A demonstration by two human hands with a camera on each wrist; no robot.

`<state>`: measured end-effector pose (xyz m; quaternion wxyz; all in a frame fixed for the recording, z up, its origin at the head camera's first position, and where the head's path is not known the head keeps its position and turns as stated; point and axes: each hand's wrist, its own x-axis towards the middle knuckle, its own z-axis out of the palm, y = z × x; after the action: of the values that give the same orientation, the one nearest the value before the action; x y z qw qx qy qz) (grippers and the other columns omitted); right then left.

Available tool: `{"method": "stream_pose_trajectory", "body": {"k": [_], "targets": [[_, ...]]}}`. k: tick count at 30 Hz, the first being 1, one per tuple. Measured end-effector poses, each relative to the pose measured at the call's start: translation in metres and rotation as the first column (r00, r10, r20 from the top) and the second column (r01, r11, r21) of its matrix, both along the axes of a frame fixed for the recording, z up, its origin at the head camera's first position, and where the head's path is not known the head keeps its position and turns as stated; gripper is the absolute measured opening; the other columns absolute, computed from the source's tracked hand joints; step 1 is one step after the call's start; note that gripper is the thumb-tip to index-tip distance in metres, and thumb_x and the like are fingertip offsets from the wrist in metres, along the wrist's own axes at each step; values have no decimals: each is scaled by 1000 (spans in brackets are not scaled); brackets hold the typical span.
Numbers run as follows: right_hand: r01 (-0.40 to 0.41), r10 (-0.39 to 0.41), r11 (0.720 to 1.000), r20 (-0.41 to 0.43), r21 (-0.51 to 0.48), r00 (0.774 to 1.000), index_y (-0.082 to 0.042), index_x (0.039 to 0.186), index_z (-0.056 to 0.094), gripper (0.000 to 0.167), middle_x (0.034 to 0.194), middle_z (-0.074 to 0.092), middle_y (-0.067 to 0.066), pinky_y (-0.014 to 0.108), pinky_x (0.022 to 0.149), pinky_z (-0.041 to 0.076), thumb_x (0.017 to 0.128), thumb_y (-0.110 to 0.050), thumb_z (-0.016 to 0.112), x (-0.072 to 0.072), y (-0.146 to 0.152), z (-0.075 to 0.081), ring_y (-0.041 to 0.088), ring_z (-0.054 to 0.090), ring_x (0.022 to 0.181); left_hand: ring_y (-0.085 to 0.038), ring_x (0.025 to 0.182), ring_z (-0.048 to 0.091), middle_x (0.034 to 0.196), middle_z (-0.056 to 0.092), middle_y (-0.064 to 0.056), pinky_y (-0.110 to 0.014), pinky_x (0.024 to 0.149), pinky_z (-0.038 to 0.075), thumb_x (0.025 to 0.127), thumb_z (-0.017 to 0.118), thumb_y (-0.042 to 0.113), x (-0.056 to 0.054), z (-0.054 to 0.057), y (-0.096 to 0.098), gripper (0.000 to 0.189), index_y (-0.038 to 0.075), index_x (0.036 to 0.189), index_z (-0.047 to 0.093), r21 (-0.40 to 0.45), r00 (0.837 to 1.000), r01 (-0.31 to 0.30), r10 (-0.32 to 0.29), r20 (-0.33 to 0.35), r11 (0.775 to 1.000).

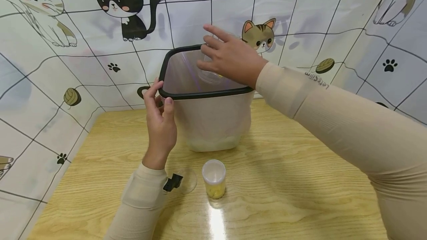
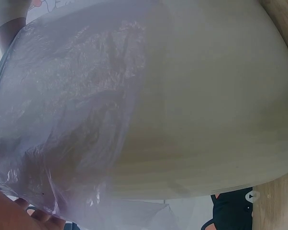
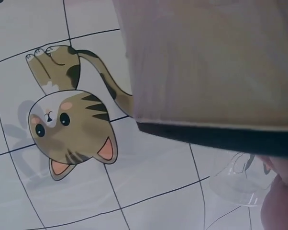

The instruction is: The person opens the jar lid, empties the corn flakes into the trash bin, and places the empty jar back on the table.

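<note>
A pale trash bin (image 1: pixel 213 121) with a black rim (image 1: pixel 207 95) stands on the table, lined with a thin translucent purple bag (image 2: pixel 82 96). My left hand (image 1: pixel 158 125) grips the bin's rim at its near left corner, thumb in front and fingers at the side. Over the bin's mouth, my right hand (image 1: pixel 231 56) holds a clear plastic cup (image 1: pixel 211 77), with its back to the head camera and its fingers spread. A bit of yellow shows by the cup; the thumb is hidden. The right wrist view shows the cup (image 3: pixel 242 189) beside the fingers.
A clear jar (image 1: pixel 214 177) with yellow contents stands on the wooden table (image 1: pixel 293 180) before the bin. A clear round lid (image 1: pixel 191 181) lies left of it, near a black piece (image 1: pixel 173 182) at the left cuff. A cat-print sheet (image 1: pixel 300 17) covers the walls behind.
</note>
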<state>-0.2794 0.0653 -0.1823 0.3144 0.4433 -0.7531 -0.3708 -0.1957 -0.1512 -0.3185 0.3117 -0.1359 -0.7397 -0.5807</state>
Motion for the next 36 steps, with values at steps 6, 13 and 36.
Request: {"method": "stream_pose_trajectory", "body": {"k": [6,13,36], "targets": [[-48,49,999,-5,12,999,-18,129,53,57,123,60,15,48,126,11,84,14,66,-7,8,7,37,47,131,-24,120,48,161,29,12,-41,98,38,101,44,32,0,0,0,48,18,147,37,-3,1000,6,-6,-7,1000],[-74,75,996,-14,59,997,-18,131,54,64,126,61,16,48,126,9,80,15,70,-8,13,14,37,46,134,-20,115,48,162,29,9,-37,96,39,101,44,31,0,0,0,49,17,147,37,-2,1000,-2,2,-8,1000],[-55,53,992,22,117,998,-18,134,53,71,126,60,16,49,126,7,76,20,69,-4,16,25,37,45,132,-18,116,47,160,31,12,-37,96,39,101,44,34,-1,0,0,49,18,147,37,0,1000,-2,2,-9,1000]]}}
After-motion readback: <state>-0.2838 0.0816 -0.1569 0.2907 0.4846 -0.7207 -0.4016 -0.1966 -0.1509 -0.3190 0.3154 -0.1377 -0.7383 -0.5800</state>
